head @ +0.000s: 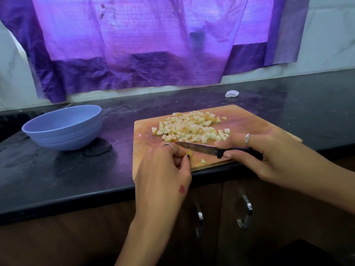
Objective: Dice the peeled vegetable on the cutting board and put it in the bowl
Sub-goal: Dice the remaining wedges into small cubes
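Last scrap under the blade, dice heaped clear behind it.
Your left hand [169, 167] pinches the last piece [189, 153] steady; your right hand [255, 150] grips the knife [199, 148]; the bowl [63, 127] waits beside the cutting board [255, 120].

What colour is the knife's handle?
Black: the small steel knife's plastic handle, head view.

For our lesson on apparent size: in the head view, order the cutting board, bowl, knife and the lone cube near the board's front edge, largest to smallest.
1. cutting board
2. bowl
3. knife, partly hidden by hands
4. lone cube
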